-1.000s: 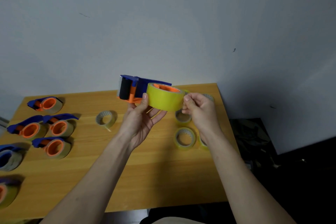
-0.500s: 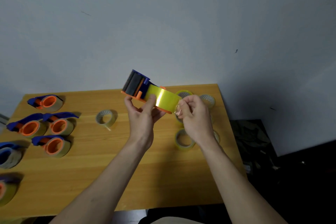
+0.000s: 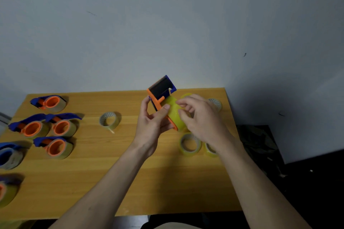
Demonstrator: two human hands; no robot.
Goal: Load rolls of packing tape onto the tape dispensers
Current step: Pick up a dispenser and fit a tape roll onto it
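A blue and orange tape dispenser (image 3: 161, 89) is held in the air over the table's back right, its black cutter end pointing up. A yellow roll of tape (image 3: 174, 110) sits on it. My left hand (image 3: 151, 123) grips the dispenser from below, thumb on the roll's side. My right hand (image 3: 200, 117) lies over the roll from the right, fingers curled on its surface. Loose rolls (image 3: 189, 144) lie on the table below my right hand, and one (image 3: 108, 121) lies to the left.
The wooden table (image 3: 111, 173) stands against a grey wall. Several loaded blue and orange dispensers (image 3: 55, 147) lie along its left side. Another roll (image 3: 216, 103) sits near the back right corner. The floor to the right of the table is dark.
The dispenser has tipped so its cutter end points up. My right hand has moved from the roll's right edge onto its face.
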